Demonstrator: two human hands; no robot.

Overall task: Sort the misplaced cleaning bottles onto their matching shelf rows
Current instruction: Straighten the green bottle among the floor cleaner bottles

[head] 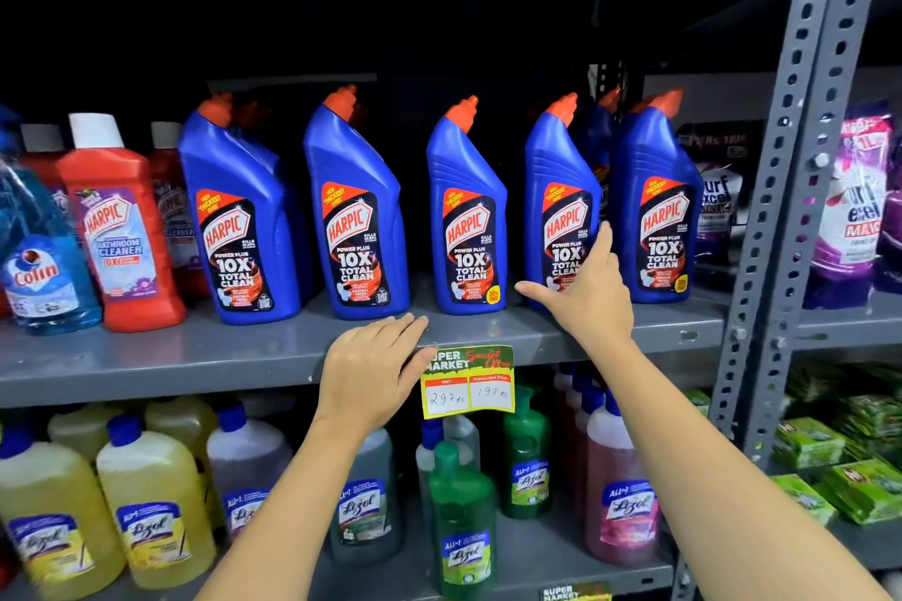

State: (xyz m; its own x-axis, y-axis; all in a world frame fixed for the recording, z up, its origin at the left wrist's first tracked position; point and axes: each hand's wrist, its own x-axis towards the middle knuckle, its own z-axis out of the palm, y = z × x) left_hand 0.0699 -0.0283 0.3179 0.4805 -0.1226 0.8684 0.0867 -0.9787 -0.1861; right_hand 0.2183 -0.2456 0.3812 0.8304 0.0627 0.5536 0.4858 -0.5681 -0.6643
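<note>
Five blue Harpic bottles [468,215] upright

Hidden, cropped and unreadable parts of the shelf

Behind the front row of blue plastic Harpic bottles [468,210], only orange caps visible in the dark; pale blue Colin spray bottle [41,259] cut by the left edge; right hand [585,288] covering the lower label of one blue bottle; small print on the yellow price tag [467,383] illegible.

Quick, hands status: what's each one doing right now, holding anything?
Left hand: open, flat on the shelf edge, holding nothing.
Right hand: open, fingers spread against the fourth blue Harpic bottle, not yet gripping it.
</note>
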